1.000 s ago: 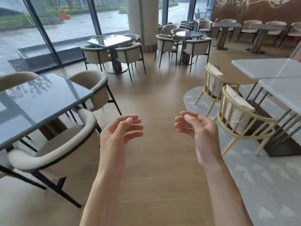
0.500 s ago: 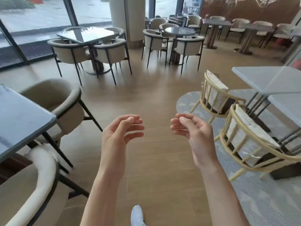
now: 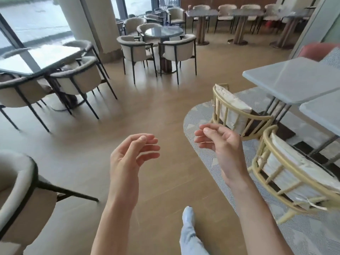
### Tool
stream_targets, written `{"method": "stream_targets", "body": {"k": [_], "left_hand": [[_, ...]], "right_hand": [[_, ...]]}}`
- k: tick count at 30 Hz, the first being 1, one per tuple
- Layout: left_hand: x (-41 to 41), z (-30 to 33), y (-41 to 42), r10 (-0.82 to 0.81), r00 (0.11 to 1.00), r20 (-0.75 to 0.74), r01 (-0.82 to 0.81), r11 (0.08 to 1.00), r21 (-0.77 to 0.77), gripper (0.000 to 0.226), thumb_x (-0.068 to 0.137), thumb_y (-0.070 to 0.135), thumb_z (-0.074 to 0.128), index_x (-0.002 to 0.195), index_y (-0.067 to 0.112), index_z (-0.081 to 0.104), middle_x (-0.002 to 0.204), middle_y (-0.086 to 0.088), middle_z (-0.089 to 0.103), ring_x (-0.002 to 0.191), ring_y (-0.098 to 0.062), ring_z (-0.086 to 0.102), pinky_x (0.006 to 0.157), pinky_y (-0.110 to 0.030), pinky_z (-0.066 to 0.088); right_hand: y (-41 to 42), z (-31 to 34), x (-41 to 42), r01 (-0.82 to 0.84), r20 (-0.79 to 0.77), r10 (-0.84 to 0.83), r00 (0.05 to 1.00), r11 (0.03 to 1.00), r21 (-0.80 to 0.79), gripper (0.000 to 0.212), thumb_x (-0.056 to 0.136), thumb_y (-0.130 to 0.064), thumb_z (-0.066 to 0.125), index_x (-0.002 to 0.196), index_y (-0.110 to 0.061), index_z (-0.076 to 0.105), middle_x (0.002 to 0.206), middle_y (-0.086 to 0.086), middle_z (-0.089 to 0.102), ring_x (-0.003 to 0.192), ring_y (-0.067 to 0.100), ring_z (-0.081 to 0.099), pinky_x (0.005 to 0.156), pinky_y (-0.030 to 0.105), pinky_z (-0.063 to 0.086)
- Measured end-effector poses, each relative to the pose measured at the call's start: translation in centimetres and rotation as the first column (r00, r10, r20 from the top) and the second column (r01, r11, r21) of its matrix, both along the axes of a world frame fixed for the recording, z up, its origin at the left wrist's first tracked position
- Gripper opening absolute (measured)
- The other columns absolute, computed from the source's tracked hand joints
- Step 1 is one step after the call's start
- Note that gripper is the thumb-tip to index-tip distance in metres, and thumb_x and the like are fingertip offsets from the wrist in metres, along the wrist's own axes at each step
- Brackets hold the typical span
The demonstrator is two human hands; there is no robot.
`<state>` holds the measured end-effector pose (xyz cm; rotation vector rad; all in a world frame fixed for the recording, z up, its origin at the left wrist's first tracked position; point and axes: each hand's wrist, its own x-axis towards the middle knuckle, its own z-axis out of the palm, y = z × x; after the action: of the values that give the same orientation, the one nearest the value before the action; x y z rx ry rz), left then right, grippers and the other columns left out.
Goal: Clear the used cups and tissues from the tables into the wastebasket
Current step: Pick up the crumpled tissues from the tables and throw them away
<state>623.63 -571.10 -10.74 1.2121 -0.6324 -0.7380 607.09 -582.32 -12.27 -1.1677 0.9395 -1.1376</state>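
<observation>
My left hand (image 3: 131,155) and my right hand (image 3: 221,142) hang in front of me over the wooden floor, palms facing each other, fingers loosely curled, nothing in either. No cup, tissue or wastebasket shows in view. The white tables (image 3: 294,80) on the right, the round glass table (image 3: 163,32) further back and the dark glass table (image 3: 47,56) on the left show bare tops.
Two yellow-framed cushioned chairs (image 3: 233,111) stand on a grey rug (image 3: 312,234) at the right. A beige armchair (image 3: 20,188) is close at the lower left. More armchairs ring the glass tables. A wide strip of wooden floor (image 3: 156,111) runs ahead. My foot (image 3: 188,214) steps forward.
I have walked forward and turned right: the dark table on the left slid out of view and the far tables came closer. Both hands kept their pose.
</observation>
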Motion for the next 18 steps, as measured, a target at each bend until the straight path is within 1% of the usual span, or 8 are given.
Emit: {"method": "stream_targets", "body": {"k": [4,8,11,14,18], "left_hand": [[4.5,-1.0,-11.1,-0.018,1.000,0.017,0.018,1.000,0.008,0.020,0.083,0.021,0.060,0.078,0.015,0.078,0.088,-0.014,0.073,0.079,-0.029,0.069,0.077,-0.043,0.055],[9.5,0.7,-23.3,-0.019,0.999,0.048,0.020,1.000,-0.017,0.019,0.084,0.021,0.060,0.081,0.011,0.077,0.088,-0.014,0.073,0.079,-0.028,0.069,0.078,-0.043,0.055],[12.8,2.0,-30.8,-0.010,0.999,0.052,0.014,0.998,-0.063,0.019,0.086,0.021,0.060,0.081,0.012,0.076,0.089,-0.013,0.073,0.082,-0.029,0.069,0.077,-0.041,0.057],[15.6,1.6,-37.2,0.005,1.000,0.014,-0.005,0.998,-0.061,0.019,0.087,0.021,0.060,0.082,0.011,0.076,0.089,-0.014,0.072,0.083,-0.030,0.068,0.076,-0.042,0.055],[19.1,0.3,-46.8,-0.035,0.999,-0.020,0.034,0.999,-0.035,0.020,0.086,0.021,0.061,0.078,0.015,0.078,0.088,-0.014,0.072,0.081,-0.029,0.069,0.076,-0.041,0.055]], "right_hand": [[-11.1,-1.4,4.8,-0.002,-0.006,0.002,1.000,1.000,-0.008,0.017,0.099,-0.001,0.056,0.097,-0.006,0.072,0.087,0.013,0.077,0.076,0.020,0.070,0.068,0.025,0.057],[-23.3,0.1,9.8,0.000,-0.005,0.000,1.000,0.999,-0.043,0.017,0.099,-0.002,0.056,0.097,-0.007,0.072,0.087,0.010,0.077,0.076,0.018,0.071,0.070,0.027,0.058],[-30.9,1.5,13.0,-0.006,-0.012,0.005,1.000,0.998,-0.069,0.016,0.099,-0.003,0.056,0.099,-0.006,0.072,0.089,0.011,0.077,0.078,0.021,0.072,0.071,0.028,0.058],[-37.0,1.5,15.6,-0.017,-0.035,0.015,0.999,0.999,-0.045,0.017,0.099,-0.003,0.056,0.099,-0.006,0.072,0.091,0.013,0.078,0.081,0.024,0.073,0.073,0.030,0.059],[-45.6,0.1,19.0,0.010,-0.053,-0.011,0.999,1.000,-0.012,0.017,0.099,-0.001,0.055,0.099,-0.004,0.072,0.092,0.016,0.077,0.080,0.025,0.072,0.074,0.032,0.059]]}}
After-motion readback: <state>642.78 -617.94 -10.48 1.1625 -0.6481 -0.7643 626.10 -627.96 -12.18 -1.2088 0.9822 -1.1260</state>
